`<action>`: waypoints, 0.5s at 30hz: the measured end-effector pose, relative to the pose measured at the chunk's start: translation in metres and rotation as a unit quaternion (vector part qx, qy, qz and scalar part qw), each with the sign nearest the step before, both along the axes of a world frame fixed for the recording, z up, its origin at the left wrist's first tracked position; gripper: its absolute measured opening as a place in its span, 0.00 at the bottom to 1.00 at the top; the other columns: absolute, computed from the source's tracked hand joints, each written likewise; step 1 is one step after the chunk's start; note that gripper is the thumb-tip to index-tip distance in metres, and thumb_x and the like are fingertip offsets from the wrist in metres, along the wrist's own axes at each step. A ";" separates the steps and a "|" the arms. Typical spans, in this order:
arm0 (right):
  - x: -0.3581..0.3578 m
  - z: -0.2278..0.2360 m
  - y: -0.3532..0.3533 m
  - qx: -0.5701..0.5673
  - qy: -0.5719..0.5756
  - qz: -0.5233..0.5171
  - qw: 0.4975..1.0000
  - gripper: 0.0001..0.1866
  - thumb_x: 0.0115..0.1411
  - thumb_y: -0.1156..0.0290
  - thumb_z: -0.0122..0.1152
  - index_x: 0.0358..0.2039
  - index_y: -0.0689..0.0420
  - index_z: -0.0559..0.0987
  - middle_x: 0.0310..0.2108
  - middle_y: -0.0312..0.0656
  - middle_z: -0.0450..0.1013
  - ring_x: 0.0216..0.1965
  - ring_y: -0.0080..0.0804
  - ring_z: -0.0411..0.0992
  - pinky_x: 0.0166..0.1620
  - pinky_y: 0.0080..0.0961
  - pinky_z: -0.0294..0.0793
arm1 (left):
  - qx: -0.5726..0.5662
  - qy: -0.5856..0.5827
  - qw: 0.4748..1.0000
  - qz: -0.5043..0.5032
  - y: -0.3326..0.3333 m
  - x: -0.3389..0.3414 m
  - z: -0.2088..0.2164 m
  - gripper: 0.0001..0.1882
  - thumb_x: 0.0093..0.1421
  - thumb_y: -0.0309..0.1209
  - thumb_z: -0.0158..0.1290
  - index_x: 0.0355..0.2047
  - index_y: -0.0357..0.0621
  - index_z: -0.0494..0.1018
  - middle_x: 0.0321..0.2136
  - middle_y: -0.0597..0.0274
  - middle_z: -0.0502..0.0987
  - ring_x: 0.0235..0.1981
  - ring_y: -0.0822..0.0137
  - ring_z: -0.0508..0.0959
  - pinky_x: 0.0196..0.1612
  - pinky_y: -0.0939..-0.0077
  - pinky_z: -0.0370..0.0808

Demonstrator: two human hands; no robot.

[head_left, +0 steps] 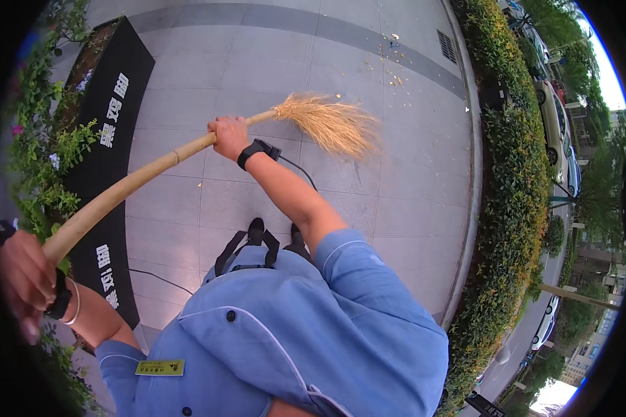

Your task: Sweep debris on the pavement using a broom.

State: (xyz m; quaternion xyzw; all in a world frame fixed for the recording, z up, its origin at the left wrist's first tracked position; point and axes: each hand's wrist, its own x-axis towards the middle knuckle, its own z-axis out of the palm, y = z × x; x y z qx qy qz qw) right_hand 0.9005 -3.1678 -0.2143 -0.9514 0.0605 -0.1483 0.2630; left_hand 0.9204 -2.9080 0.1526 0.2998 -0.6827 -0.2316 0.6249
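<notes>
Straw broom [188, 148] held two-handed | right hand [230, 137] clasps its bamboo handle [118, 192] near the bristles [330, 125], left hand [29, 271] grips the upper end | long axis runs from left hand forward-right past right hand, bristles fanning beyond it | handle's tip hidden at left hand, bristle ends blurred

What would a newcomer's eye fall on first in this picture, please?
Most likely the golden straw broom, fanned out against the grey tiled pavement at upper centre. Its long bamboo handle slants toward the lower left, gripped by the right hand near the straw and the left hand at the far end. The blue shirt filling the bottom centre also stands out.
</notes>
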 end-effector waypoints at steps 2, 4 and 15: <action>0.021 -0.027 -0.053 -0.045 0.001 -0.072 0.996 0.03 0.44 0.68 0.62 0.23 0.45 0.77 0.28 0.35 0.72 0.38 0.35 0.70 0.39 0.36 0.61 | 0.005 0.003 0.995 0.099 -0.033 -0.035 -0.043 0.21 0.48 0.26 0.52 0.07 0.48 0.52 0.03 0.70 0.60 0.02 0.75 0.59 0.07 0.84 0.56; 0.005 -0.046 -0.114 -0.030 -0.003 -0.136 0.990 0.04 0.44 0.71 0.61 0.22 0.45 0.77 0.27 0.32 0.71 0.39 0.32 0.70 0.38 0.37 0.61 | 0.022 0.017 0.972 0.232 -0.066 -0.073 -0.090 0.15 0.39 0.21 0.51 0.07 0.43 0.55 0.06 0.65 0.60 0.05 0.67 0.61 0.12 0.75 0.61; -0.162 0.022 -0.128 -0.105 0.027 -0.210 0.972 0.10 0.42 0.77 0.60 0.26 0.48 0.74 0.25 0.33 0.69 0.35 0.34 0.69 0.43 0.39 0.58 | -0.061 0.287 0.956 -0.003 -0.056 0.023 -0.093 0.21 0.51 0.18 0.46 0.10 0.48 0.49 0.01 0.65 0.58 0.00 0.72 0.58 0.05 0.78 0.57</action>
